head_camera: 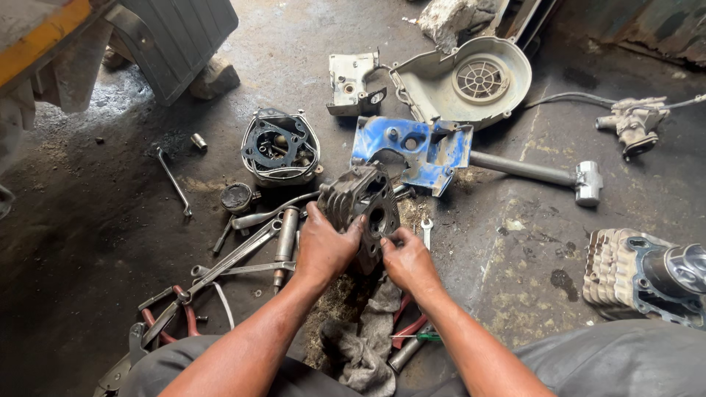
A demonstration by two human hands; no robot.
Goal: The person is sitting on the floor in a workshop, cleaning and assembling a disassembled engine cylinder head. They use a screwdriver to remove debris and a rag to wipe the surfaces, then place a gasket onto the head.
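A grimy grey engine cylinder head (365, 200) with cooling fins and round ports stands tilted on the oily concrete floor in front of me. My left hand (325, 246) grips its near left side. My right hand (407, 259) holds its lower right edge, fingers pressed at the casting. A dirty grey rag (365, 345) lies under my forearms. Beside the rag a red-handled tool (407, 328) pokes out.
Wrenches and pliers (220, 268) are scattered at the left. An engine cover with gasket (281, 149), a blue bracket (412, 151), a white fan housing (471, 79), a hammer (548, 175), a carburettor (636, 123) and a finned cylinder (638, 276) lie around.
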